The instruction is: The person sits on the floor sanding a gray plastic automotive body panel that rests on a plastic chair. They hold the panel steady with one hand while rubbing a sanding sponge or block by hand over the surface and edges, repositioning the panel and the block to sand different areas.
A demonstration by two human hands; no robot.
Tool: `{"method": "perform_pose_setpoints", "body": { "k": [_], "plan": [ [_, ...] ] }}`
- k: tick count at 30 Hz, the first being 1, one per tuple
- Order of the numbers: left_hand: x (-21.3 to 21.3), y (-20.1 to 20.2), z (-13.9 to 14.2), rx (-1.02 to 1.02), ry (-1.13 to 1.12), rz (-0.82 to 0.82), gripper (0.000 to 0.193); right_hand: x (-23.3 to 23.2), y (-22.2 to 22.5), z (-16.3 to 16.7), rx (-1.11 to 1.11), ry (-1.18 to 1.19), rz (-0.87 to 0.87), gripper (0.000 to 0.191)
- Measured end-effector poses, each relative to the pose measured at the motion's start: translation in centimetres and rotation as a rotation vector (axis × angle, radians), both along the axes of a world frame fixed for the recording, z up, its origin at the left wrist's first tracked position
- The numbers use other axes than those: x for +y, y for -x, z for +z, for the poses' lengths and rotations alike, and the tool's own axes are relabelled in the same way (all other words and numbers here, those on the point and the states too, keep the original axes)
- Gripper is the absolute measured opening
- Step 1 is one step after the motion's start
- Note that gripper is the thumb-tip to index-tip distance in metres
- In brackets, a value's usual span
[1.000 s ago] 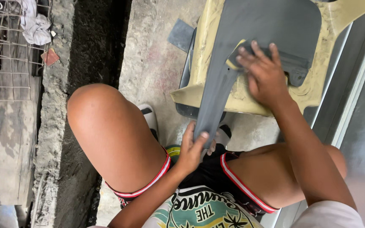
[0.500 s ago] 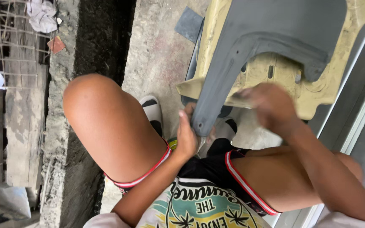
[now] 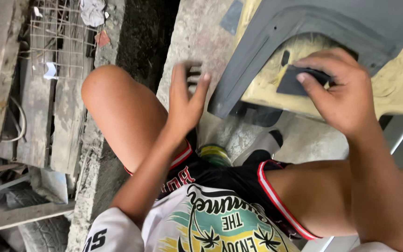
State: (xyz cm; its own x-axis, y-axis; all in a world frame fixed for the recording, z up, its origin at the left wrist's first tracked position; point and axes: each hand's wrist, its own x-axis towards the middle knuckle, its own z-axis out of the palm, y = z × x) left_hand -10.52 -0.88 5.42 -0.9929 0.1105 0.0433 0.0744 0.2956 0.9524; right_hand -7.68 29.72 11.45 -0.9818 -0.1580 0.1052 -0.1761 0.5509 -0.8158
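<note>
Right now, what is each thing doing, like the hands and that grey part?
left hand: open, lifted, touching nothing
right hand: holding a small dark sheet
small dark sheet: pressed flat on the chair
grey panel: lying across the chair, one end hanging over the edge
yellowish plastic chair: worn, stained

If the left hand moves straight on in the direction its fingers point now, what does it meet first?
The left hand is open, fingers pointing away over the concrete floor. The way looks free; the grey panel lies just to its right, though depth is unclear.
</note>
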Motion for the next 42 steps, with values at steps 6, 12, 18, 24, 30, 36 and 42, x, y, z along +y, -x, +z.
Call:
{"method": "perform_pose_setpoints", "body": {
  "k": [6,12,18,24,30,36,42],
  "plan": [
    [4.1,5.2,6.8,0.145,0.042,-0.675,0.030,-2.8,0.3,2.2,-0.096,0.377,-0.018,0.040],
    [8.1,9.1,6.3,-0.068,-0.178,-0.541,0.020,-3.7,0.7,1.9,0.436,-0.472,-0.086,0.059],
    [8.3,11.7,1.2,-0.388,-0.337,-0.679,0.024,-3.9,2.1,-1.9,0.313,-0.193,-0.066,0.037],
    [6.6,14.5,-3.4,0.430,0.172,-0.489,0.034,-2.5,3.0,-4.8,0.304,-0.495,0.057,0.033],
    [6.5,15.0,-5.5,0.196,0.307,-0.585,0.034,-1.3,3.6,-6.3,0.297,-0.547,0.115,0.040],
    [6.6,15.1,-4.4,0.051,0.348,-0.612,0.036,-6.7,-0.2,-5.9,0.330,-0.533,0.354,0.045],
    [6.3,14.9,-3.6,0.193,0.276,-0.620,0.035,-6.0,1.5,-5.6,0.300,-0.479,0.419,0.046]
  ]
}}
